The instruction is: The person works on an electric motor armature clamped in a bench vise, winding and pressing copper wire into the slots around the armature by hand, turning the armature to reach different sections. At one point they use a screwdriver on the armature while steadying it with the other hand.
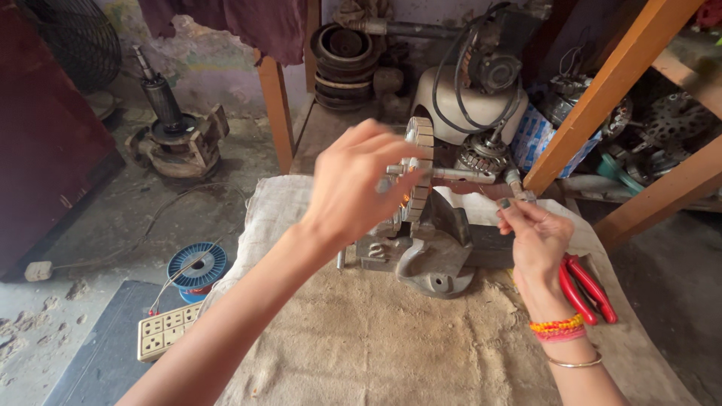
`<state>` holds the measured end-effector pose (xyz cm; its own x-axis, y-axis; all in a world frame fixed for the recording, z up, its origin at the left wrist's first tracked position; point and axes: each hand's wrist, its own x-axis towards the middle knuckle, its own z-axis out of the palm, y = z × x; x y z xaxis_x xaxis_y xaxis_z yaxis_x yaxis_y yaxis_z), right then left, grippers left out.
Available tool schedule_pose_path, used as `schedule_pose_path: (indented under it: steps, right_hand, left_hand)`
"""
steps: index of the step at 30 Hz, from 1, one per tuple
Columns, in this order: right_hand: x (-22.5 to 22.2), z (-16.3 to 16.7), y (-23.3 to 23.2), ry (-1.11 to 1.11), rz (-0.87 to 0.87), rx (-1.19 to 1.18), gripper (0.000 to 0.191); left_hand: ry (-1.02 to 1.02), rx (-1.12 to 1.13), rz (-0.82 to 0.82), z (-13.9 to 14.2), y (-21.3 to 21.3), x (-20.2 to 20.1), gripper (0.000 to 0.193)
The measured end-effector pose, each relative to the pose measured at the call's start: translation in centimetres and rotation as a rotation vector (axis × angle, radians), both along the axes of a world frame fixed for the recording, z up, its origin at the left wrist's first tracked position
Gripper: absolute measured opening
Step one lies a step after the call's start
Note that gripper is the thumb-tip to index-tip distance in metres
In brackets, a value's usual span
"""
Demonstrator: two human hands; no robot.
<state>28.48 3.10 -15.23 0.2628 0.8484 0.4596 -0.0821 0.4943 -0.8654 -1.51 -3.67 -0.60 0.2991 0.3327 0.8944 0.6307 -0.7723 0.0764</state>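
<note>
Tan, coarse-woven sacking covers the bench; the pliers have red handles. The wire spool is blue, the power strip cream, the vise dull grey (bangles orange and pink).

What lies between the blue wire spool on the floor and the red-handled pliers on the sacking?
In the head view, between the blue wire spool and the red-handled pliers lie the left forearm, bare sacking and the grey metal stand.

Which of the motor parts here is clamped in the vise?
The ringed stator on its shaft, under the left hand. The dark armature stands apart on the floor, far left.
</note>
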Motion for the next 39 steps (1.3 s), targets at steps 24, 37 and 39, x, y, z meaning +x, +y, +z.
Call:
schedule_pose_path:
  steps: [24, 37, 39]
  right_hand:
    - [-9.5, 7.8, -1.1, -0.235, 0.08, 0.226, 0.011]
    - [-9.7, 8.4, -1.6, -0.313, 0.039, 0.273, 0.012]
    - [-9.8, 8.5, -1.7, -0.358, 0.018, 0.274, 0.012]
  left_hand:
    - [0.154, -0.343, -0.264, 4.2, 6.7, 4.5, 0.013]
    - [-0.324, -0.609, -0.394, -0.2, 6.0, -1.2, 0.011]
    - [-0.294, -0.588, -0.319, -0.6, 5.6, -1.7, 0.013]
